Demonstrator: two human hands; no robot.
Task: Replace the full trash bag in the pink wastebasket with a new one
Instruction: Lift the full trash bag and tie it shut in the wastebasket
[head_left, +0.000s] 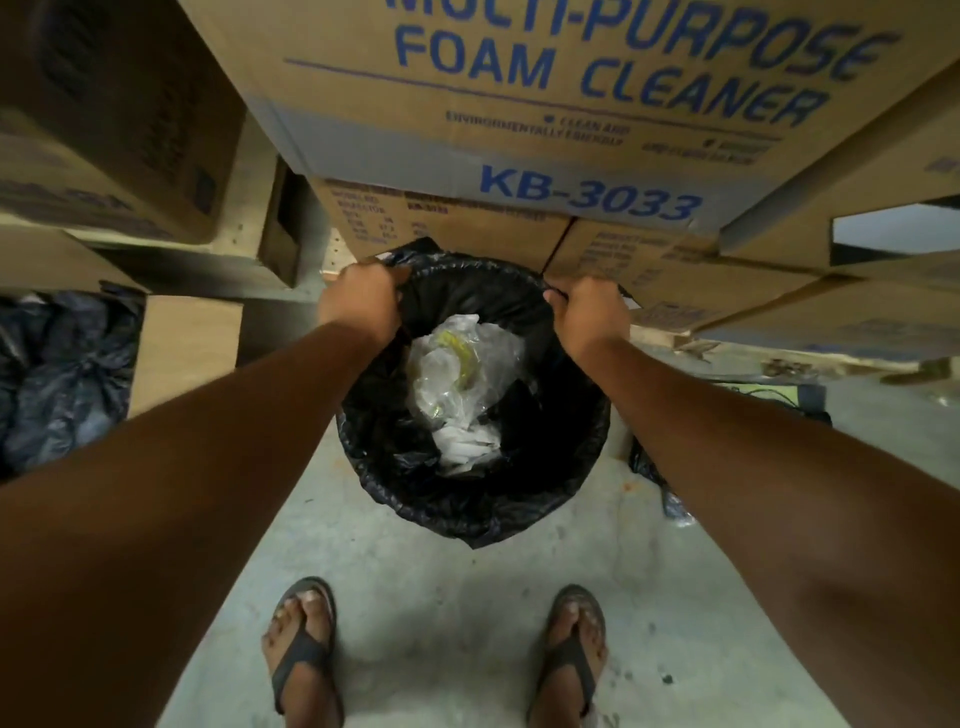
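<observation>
Head cam, looking straight down. Black trash bag sat centre frame on the concrete floor, just ahead of both feet in dark sandals. Bag mouth was open; clear crumpled plastic w/ a yellow bit plus white scraps inside. Pink wastebasket itself not visible, liner folded over the rim and covered it all round.

Left hand was on the far-left edge of the bag, fingers curled into a fist, bunched black film pinched in it. Right hand same on the far-right edge, fingers closed tight on the film. Both forearms stretched out, one each side of the opening.

Behind: stacked cardboard boxes, top one printed "FOAM CLEANER / KB-3033", almost touching the bag's far rim. Left of frame another dark bag lay crumpled beside a box. Frame slightly blurred.
</observation>
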